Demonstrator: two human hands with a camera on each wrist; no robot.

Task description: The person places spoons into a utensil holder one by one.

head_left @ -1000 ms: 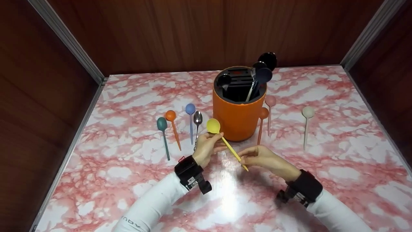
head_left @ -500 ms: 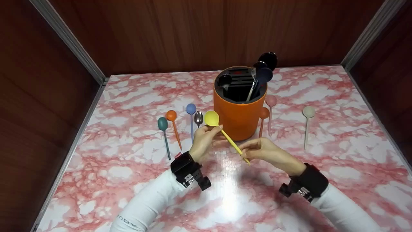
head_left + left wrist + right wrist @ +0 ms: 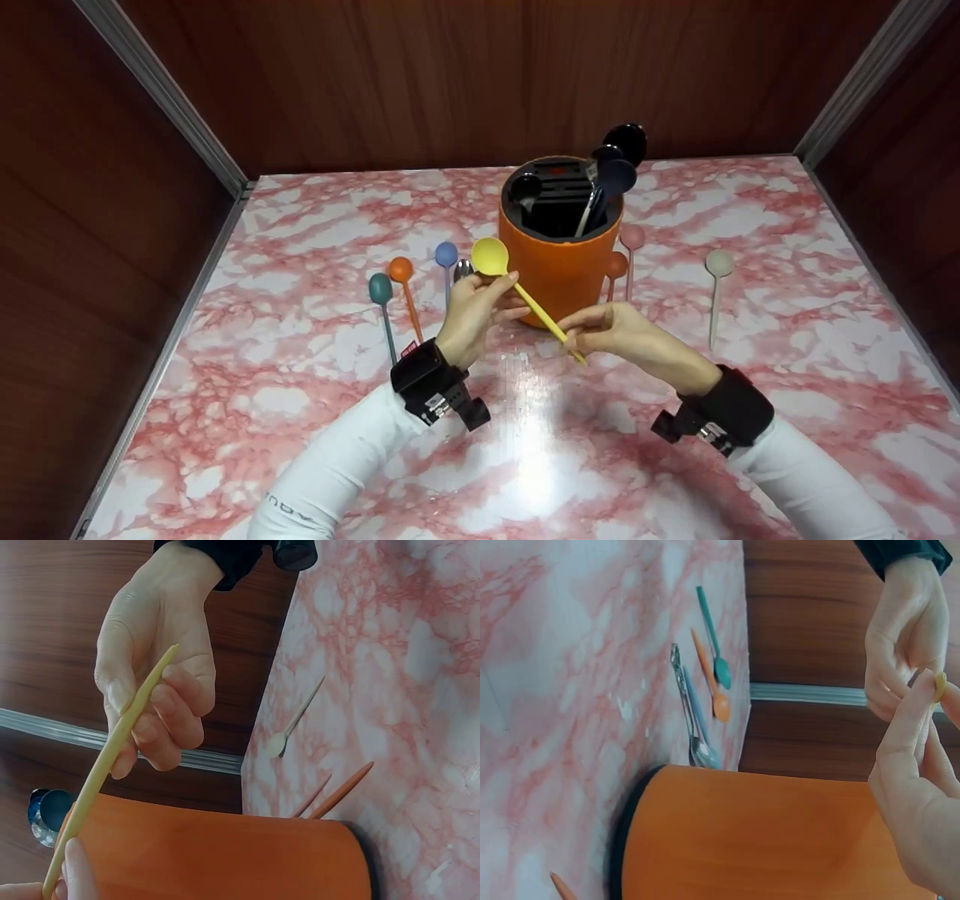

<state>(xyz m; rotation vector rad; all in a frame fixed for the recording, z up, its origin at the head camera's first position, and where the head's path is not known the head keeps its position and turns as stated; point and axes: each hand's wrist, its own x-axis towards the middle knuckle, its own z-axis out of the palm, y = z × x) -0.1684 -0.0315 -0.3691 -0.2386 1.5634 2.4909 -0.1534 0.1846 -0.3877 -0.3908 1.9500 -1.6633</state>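
Between both hands a yellow spoon (image 3: 534,306) is held at a slant in front of the orange holder (image 3: 559,274), its bowl up and to the left. My left hand (image 3: 474,315) pinches the handle just below the bowl. Near the handle's tip, my right hand (image 3: 626,334) pinches it between thumb and fingers. In the left wrist view the yellow handle (image 3: 101,765) runs from one hand to the other. The right wrist view shows only the end of the spoon (image 3: 940,687) at the right fingertips. The bowl is out of sight in both wrist views.
Left of the holder lie a teal spoon (image 3: 381,289), an orange spoon (image 3: 401,270), a blue spoon (image 3: 446,255) and a metal spoon (image 3: 686,705). Right of it are a pink spoon (image 3: 632,238), a rust spoon (image 3: 616,266) and a pale spoon (image 3: 718,264). Dark spoons (image 3: 618,176) stand in the holder.
Both hands have lifted the yellow spoon upward, its bowl shifting slightly left. The left hand now covers more of the metal spoon. The holder and other spoons have stayed in place.
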